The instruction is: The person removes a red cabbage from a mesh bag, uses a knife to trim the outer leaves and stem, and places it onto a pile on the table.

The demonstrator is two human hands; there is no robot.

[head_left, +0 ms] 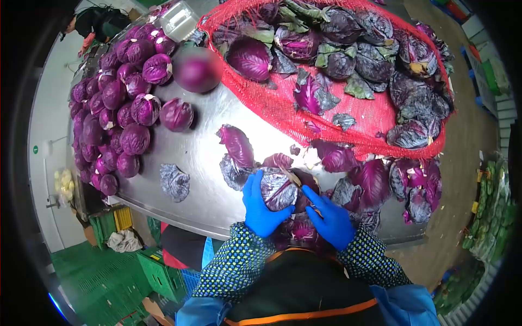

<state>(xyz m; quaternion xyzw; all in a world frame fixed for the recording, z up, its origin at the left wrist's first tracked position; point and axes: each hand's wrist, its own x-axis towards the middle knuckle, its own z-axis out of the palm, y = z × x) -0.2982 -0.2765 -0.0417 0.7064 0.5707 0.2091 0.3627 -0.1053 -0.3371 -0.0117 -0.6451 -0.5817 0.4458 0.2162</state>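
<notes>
A red cabbage (275, 191) with dull outer leaves is at the near edge of the steel table, in front of my body. My left hand (260, 205), in a blue glove, grips it from the left, thumb underneath. In my blue-gloved right hand (333, 221) is a knife (292, 177), its blade against the cabbage's upper right side. Cut-off purple leaves (372, 183) lie to the right of the hands. Another loose leaf (237, 145) rests just beyond the cabbage. Below the hands, more purple leaves (300, 230) lie close to my apron.
A big pile of peeled red cabbages (135, 139) covers the table's left side. At the back right, an opened red net bag (261, 103) holds several untrimmed cabbages (411, 133). A single leaf (174, 182) lies on the steel table (204, 209). Green crates (157, 271) stand below left.
</notes>
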